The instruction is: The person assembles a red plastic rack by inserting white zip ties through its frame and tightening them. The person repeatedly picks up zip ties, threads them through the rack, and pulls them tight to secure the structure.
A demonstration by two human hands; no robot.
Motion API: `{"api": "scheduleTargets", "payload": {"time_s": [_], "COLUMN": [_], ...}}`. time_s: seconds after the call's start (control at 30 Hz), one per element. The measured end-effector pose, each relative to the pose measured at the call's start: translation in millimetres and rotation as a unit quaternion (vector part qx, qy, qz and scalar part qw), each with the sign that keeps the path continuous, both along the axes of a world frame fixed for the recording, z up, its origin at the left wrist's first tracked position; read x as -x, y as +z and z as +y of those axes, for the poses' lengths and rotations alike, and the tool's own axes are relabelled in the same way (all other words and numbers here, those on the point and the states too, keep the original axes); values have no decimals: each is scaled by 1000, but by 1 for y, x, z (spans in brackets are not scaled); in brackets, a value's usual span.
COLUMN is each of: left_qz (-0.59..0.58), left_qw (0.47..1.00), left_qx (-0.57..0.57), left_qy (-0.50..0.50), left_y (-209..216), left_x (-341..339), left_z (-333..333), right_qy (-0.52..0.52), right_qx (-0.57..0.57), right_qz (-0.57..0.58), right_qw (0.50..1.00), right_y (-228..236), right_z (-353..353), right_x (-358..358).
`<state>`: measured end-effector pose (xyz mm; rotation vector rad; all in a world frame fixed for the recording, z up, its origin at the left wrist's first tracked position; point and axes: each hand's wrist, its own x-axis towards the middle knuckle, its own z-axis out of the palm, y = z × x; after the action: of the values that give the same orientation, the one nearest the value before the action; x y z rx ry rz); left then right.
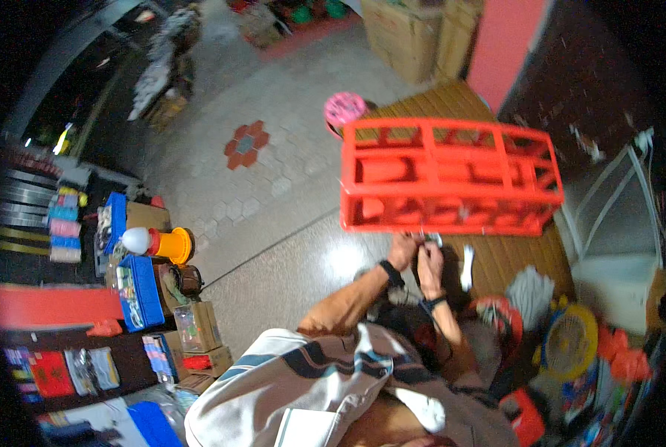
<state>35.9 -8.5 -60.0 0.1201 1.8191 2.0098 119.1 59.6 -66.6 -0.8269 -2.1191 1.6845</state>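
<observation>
My left hand and my right hand are close together in front of my body, each with a dark band at the wrist. Their fingers are closed around something small and pale that I cannot make out. Just beyond them stands a red plastic rack with open frames, and its lower edge covers part of the fingertips. Right of my right hand, a white slender object lies on the brown slatted surface.
A pink round stool top is beyond the rack's left corner. To the right are a grey cloth and a yellow round mesh item. Blue bins and a yellow-orange container stand left. Cardboard boxes sit at the back.
</observation>
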Motion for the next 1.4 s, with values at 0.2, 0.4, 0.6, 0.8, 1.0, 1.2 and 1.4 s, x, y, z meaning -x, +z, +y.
{"api": "scheduleTargets", "payload": {"time_s": [0.2,0.4,0.6,0.8,1.0,1.2,1.4], "left_qz": [-131,-180,-214,-211,-209,-204,-188], "left_qw": [988,975,964,976,961,950,950], "left_qx": [-86,-125,-138,-51,27,65,70], "left_qy": [1,18,74,-31,-177,-228,-241], "left_y": [-12,-9,-11,-12,9,20,18], "left_x": [1,3,1,-4,3,9,7], "left_z": [-2,-2,6,-5,-32,-25,-26], "right_qy": [-25,-9,-12,13,57,10,-30], "right_qx": [-40,-33,-29,-8,142,264,369], "right_qz": [-46,-59,-98,-59,-60,-57,-118], "right_qw": [998,998,995,998,986,963,922], "right_y": [4,12,10,23,16,21,21], "right_z": [-6,-8,-10,-5,4,39,48], "right_x": [-3,-10,-12,-15,-13,11,31]}}
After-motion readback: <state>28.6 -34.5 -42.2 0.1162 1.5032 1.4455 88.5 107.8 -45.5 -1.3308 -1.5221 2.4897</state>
